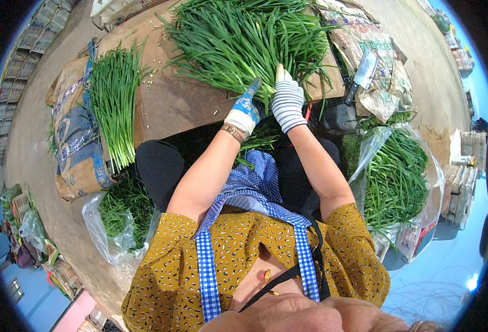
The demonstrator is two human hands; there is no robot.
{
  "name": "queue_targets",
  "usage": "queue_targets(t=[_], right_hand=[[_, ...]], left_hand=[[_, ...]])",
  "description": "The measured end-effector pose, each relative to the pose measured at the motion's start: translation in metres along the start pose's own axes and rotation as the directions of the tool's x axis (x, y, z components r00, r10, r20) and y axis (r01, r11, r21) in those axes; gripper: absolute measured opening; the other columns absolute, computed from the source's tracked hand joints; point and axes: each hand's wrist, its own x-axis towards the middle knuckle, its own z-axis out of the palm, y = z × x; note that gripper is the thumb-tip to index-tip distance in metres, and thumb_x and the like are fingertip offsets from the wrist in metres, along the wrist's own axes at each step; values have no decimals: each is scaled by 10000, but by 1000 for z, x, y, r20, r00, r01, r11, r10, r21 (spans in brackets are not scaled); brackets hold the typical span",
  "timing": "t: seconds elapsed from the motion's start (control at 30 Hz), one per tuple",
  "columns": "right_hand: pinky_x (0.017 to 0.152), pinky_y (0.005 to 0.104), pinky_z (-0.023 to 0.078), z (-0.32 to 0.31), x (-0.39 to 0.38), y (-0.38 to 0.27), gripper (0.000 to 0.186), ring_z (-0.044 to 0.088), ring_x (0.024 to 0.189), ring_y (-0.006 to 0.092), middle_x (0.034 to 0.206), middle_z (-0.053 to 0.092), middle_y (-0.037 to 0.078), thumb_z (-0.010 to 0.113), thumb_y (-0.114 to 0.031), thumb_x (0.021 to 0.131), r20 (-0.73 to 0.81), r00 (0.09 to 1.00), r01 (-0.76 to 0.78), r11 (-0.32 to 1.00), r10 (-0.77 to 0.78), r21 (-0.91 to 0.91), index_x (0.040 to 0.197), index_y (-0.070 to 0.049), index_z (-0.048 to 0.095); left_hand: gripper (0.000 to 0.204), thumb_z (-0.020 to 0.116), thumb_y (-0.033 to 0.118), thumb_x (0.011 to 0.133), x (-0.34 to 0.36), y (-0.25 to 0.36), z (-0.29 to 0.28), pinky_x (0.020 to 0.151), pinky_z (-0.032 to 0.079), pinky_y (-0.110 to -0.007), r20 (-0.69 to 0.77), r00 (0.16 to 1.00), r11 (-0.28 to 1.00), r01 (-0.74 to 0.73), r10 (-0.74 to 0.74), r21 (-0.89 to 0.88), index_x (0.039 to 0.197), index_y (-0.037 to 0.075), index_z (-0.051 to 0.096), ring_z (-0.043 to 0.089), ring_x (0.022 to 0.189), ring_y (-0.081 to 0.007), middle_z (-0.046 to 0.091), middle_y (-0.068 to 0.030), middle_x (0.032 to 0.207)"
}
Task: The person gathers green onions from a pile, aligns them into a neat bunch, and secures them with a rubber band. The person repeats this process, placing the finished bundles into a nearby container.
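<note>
A large heap of garlic chives (pixel 227 44) covers the far part of a brown board, leaves fanned outward. My left hand (pixel 246 108), in a blue and white glove, is closed on the near stalks with its thumb on top; its other fingers are mostly hidden. Right beside it, my right hand (pixel 288 102), in a grey and white striped glove, grips the same stalks, a pale fingertip pointing away from me. Some loose green leaves (pixel 258 145) hang below my hands over my lap.
A neat chive bunch (pixel 117 105) lies at the left on stacked sacks (pixel 69 135). A cleaver (pixel 361 76) rests on sacks at the right. Plastic bags of greens stand left (pixel 125 216) and right (pixel 396 177). The brown board (pixel 169 105) spans the front.
</note>
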Motion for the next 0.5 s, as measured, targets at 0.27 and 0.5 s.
queue_targets(t=[0.27,0.5], right_hand=[[722,390,470,19,17,34,636,559,878,333,1017,536,178,652,-202,720,20,997,68,977,-74,202,1262,-85,341],[789,404,450,23,22,42,629,554,927,357,1027,567,212,665,-245,734,95,995,-27,949,-3,313,1265,-84,369]], left_hand=[[185,572,136,780,12,2,-25,782,481,-432,-190,978,989,-57,82,136,956,77,582,575,847,-253,605,-97,937],[140,543,90,786,-31,30,-41,762,481,-493,-147,989,1000,29,-28,5,909,32,572,572,749,-302,595,-146,835]])
